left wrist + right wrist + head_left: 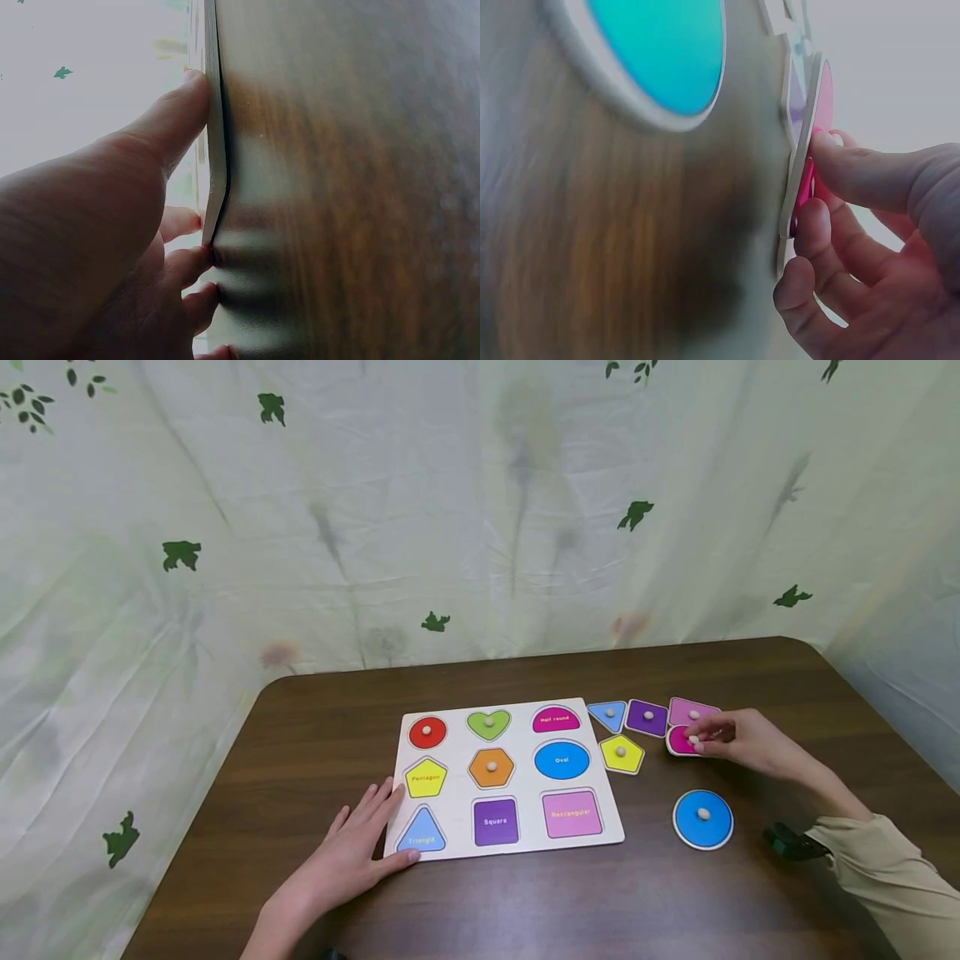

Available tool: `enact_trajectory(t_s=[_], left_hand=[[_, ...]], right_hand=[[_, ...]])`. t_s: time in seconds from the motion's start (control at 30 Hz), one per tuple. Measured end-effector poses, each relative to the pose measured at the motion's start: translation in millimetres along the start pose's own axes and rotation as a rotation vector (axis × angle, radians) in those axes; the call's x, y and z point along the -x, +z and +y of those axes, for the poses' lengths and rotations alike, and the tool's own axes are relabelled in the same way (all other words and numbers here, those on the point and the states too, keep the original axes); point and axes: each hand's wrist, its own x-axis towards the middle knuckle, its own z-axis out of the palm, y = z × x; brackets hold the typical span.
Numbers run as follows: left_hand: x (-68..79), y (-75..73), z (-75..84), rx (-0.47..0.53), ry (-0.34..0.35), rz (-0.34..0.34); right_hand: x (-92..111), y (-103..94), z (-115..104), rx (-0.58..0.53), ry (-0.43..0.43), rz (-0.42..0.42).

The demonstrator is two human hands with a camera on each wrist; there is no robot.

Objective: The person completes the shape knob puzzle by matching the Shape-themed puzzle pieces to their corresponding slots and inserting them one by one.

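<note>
A white shape puzzle board (457, 793) lies on the table. My left hand (352, 852) rests at its lower left corner, thumb on the front edge and fingers spread along the left side. In the left wrist view the thumb (184, 105) touches the board's edge. To the right, my right hand (750, 743) pinches the knob of a magenta puzzle piece (678, 741), which overlaps the front of a pink rectangle piece (682, 708). Seen from the right wrist, the magenta piece (806, 184) is tilted on edge; the fingers partly hide it.
Beside the board lie a blue triangle (603, 720), purple square (637, 725) and yellow pentagon (630, 762). A blue oval (697, 831) lies nearer. A red circle (417, 737), green heart (480, 727) and orange hexagon (480, 772) sit in the board. A curtain (450, 527) hangs behind.
</note>
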Motion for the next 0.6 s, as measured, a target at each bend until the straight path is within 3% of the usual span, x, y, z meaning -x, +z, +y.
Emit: enact_trajectory(t_s=[0.6], left_hand=[[1.4,1.4,0.0,0.007,0.001,0.01]], right_hand=[[-27,20.3,-41,-0.062,-0.074,0.037]])
